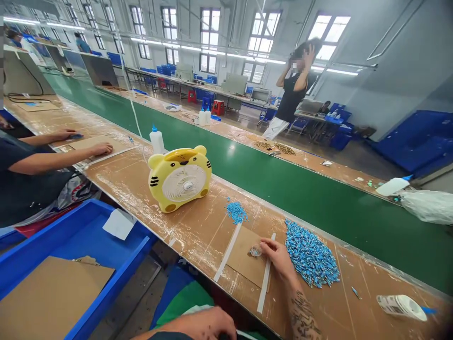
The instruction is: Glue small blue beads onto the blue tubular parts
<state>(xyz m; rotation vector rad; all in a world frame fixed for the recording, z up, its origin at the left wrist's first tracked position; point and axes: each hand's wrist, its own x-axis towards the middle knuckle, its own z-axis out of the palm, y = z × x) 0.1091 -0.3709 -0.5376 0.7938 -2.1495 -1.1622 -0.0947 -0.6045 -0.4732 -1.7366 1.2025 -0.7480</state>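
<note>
My right hand (279, 259) reaches over a brown cardboard piece (245, 264) taped to the bench with white strips. Its thumb and forefinger are closed at the right edge of a small clear round dish (255, 250); what lies in the dish is too small to name. Beside that hand is a large heap of small blue pieces with metallic ends (311, 255). A smaller pile of tiny blue parts (236, 212) sits beyond the cardboard. Down at the bottom edge, near my lap, is my left hand (215, 325), curled, with its fingers mostly cut off from view.
A yellow tiger-faced fan (180, 179) and a white bottle (156, 140) stand to the left. A white cup (401, 306) lies at right. Behind runs a green conveyor belt (247, 163). A co-worker's arms (63, 153) rest at left, above a blue bin (141, 252).
</note>
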